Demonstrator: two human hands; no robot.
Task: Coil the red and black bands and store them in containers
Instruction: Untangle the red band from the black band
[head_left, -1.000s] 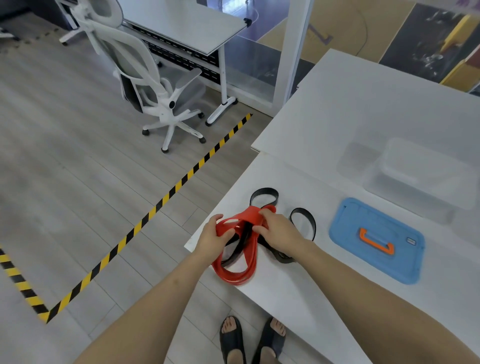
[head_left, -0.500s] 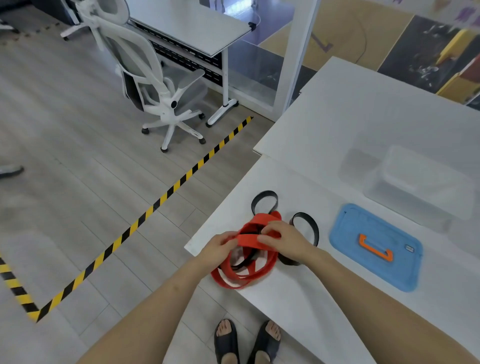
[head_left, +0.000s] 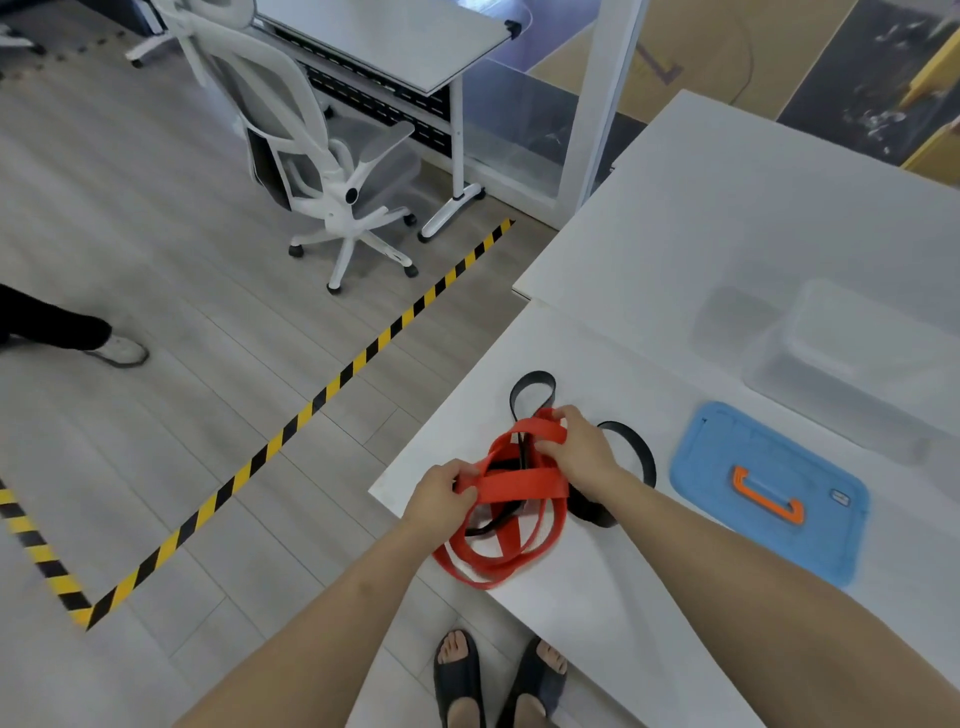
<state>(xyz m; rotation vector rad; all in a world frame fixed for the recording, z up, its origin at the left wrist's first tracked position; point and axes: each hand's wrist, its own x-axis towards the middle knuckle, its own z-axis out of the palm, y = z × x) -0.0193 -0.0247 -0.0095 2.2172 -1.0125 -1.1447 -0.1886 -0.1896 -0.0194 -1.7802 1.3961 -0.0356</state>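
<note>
A red band (head_left: 511, 486) lies in loose loops at the near left corner of the white table (head_left: 649, 623). My left hand (head_left: 439, 496) grips its left end and my right hand (head_left: 579, 449) pinches a strand at the top, so a flat stretch spans between them. A black band (head_left: 530, 392) lies tangled under and behind the red one, with loops showing past my right hand. A clear plastic container (head_left: 857, 364) stands at the back right.
A blue lid (head_left: 769, 488) with an orange handle lies flat right of the bands. The table edge runs close by my left hand. On the floor are yellow-black tape (head_left: 332, 387), a white office chair (head_left: 317, 171), and another person's leg and shoe (head_left: 117, 348) at the far left.
My hands have drawn apart, pulling a flat stretch of red band taut between them. A person's leg has come into view at the left.
</note>
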